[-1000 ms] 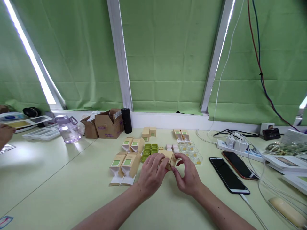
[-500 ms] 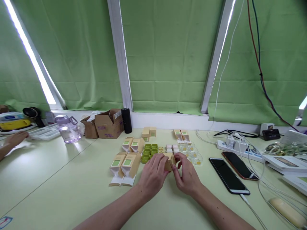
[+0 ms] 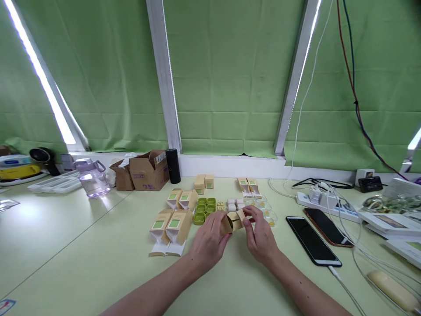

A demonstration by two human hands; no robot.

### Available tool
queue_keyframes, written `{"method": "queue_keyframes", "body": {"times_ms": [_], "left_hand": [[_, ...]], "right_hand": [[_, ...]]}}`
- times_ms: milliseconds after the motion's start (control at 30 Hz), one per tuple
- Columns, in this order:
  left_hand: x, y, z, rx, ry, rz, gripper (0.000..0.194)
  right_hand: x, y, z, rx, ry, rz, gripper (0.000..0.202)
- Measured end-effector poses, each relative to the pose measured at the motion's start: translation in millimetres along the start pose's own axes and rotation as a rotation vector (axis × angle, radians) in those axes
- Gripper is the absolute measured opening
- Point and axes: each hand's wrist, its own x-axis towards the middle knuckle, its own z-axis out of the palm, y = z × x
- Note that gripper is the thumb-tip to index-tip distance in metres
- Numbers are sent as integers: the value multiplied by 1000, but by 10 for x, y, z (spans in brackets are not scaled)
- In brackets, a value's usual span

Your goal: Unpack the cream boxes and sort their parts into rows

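Observation:
A small kraft cardboard box (image 3: 226, 224) is between my two hands, its right end open and the inside showing. My left hand (image 3: 209, 237) is wrapped round the body of the box. My right hand (image 3: 261, 232) pinches the raised end flap (image 3: 241, 217) with thumb and fingers. Just beyond are several green square cups (image 3: 201, 209), small yellowish pieces (image 3: 220, 205), white pieces (image 3: 231, 204) and clear domed plastic pieces (image 3: 270, 216). To the left, more kraft boxes (image 3: 180, 223) with green labels lie with flaps out.
Two closed kraft boxes (image 3: 199, 183) and two flattened-looking ones (image 3: 249, 188) stand farther back. At the right lie a phone on a cable (image 3: 314, 240), another phone (image 3: 329, 226) and a power strip (image 3: 342, 210). A water jug (image 3: 93, 179) and a brown carton (image 3: 148, 172) are back left.
The box's right end has come open, its flap pulled out by my right hand, which shifted slightly right. Another person's hand at the far left has gone out of view.

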Motion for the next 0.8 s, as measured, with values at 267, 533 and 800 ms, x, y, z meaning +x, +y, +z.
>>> {"method": "queue_keyframes", "body": {"times_ms": [267, 533, 800], "left_hand": [[6, 3, -5, -45, -47, -30, 40], [8, 13, -4, -54, -66, -35, 62], [-16, 6, 17, -92, -69, -61, 71]], "right_hand": [[147, 41, -113, 4, 174, -226, 40], [118, 149, -93, -46, 114, -297, 46], [130, 138, -94, -95, 28, -303, 43]]}}
